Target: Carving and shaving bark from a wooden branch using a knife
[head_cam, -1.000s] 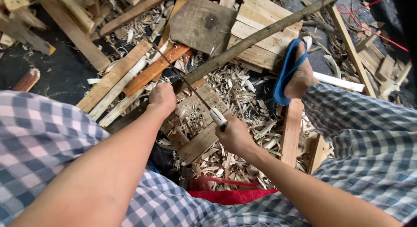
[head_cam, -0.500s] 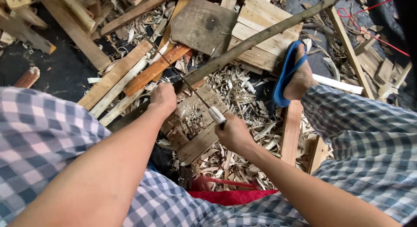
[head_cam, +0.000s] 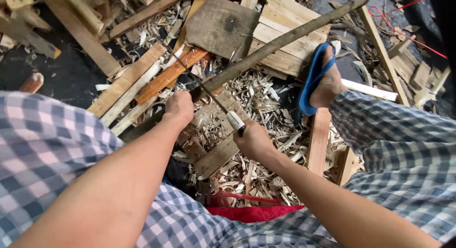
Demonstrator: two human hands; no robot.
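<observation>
My left hand (head_cam: 179, 108) grips the near end of a long rough wooden stick (head_cam: 285, 39) that runs up and to the right across the planks. My right hand (head_cam: 254, 141) holds a knife by its pale handle (head_cam: 235, 121); its thin dark blade (head_cam: 199, 82) slants up-left and meets the stick just beside my left hand. Both forearms come out of blue-and-white checked cloth at the bottom of the view.
Wood shavings (head_cam: 256, 93) cover the ground under the stick. Planks and offcuts (head_cam: 280, 20) lie scattered at the top, with a grey board (head_cam: 221, 25). My foot in a blue sandal (head_cam: 316, 77) rests right of the stick. Red cloth (head_cam: 251, 212) sits near my lap.
The right hand and knife have shifted slightly along the stick; the left hand keeps its grip. Otherwise the scene looks the same.
</observation>
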